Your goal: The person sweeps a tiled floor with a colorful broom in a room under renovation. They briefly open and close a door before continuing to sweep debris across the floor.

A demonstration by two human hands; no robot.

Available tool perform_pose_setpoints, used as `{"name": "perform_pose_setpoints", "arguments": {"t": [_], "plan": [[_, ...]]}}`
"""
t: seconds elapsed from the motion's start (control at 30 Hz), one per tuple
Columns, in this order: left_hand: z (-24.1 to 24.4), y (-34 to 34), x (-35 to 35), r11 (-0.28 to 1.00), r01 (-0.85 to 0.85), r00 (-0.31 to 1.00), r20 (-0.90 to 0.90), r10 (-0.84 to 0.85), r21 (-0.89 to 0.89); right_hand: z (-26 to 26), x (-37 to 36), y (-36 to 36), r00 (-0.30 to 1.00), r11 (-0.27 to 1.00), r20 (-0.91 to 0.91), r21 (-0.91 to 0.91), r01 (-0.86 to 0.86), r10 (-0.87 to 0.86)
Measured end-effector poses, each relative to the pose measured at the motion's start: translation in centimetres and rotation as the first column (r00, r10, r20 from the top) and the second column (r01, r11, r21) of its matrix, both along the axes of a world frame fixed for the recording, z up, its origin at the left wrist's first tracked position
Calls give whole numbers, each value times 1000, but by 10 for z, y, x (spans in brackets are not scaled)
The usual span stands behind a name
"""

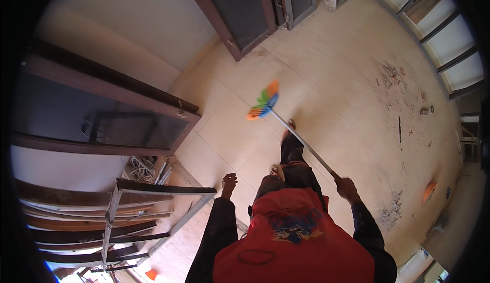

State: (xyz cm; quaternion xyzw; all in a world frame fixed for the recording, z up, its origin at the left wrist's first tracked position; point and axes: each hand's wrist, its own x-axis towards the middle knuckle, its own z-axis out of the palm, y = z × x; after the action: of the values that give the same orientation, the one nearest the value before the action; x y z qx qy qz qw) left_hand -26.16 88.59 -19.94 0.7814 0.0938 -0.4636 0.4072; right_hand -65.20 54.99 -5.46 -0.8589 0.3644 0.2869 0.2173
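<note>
My right hand (347, 189) is closed around the end of the long handle of a broom (306, 145). The broom reaches forward and left, and its fan of orange, green and blue bristles (264, 101) is slightly blurred over the tiled floor (214, 122); whether it touches the tiles I cannot tell. My left hand (229, 181) hangs at my left side with its fingers curled, near a metal-framed rack, and nothing shows in it. Both my feet are in view, one ahead of the other, beside and under the broom handle.
Debris (392, 74) and a dark stick (400, 129) lie on the floor at right, with grey rubble (392, 210) and an orange dustpan-like object (430, 193) nearer. Framed doors (245, 15) stand ahead; a rack (111, 221) and bundled cables (143, 170) are at left.
</note>
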Motion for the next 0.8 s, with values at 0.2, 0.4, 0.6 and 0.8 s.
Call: {"name": "perform_pose_setpoints", "arguments": {"t": [0.2, 0.4, 0.6, 0.8], "plan": [[34, -72, 82, 976, -209, 972, 94, 215, -64, -68, 290, -151, 932, 967, 259, -105, -234, 254], [62, -96, 86, 926, -346, 929, -81, 360, 148, -84, 327, -252, 970, 987, 191, -83, -135, 148], [50, -143, 110, 980, 54, 987, -158, -24, 193, -29, 148, -285, 927, 985, -333, -66, 159, -172], [-6, -252, 229, 982, 59, 978, -206, -21, 179, 55, 159, -307, 956, 967, -151, -59, 247, -253]]}}
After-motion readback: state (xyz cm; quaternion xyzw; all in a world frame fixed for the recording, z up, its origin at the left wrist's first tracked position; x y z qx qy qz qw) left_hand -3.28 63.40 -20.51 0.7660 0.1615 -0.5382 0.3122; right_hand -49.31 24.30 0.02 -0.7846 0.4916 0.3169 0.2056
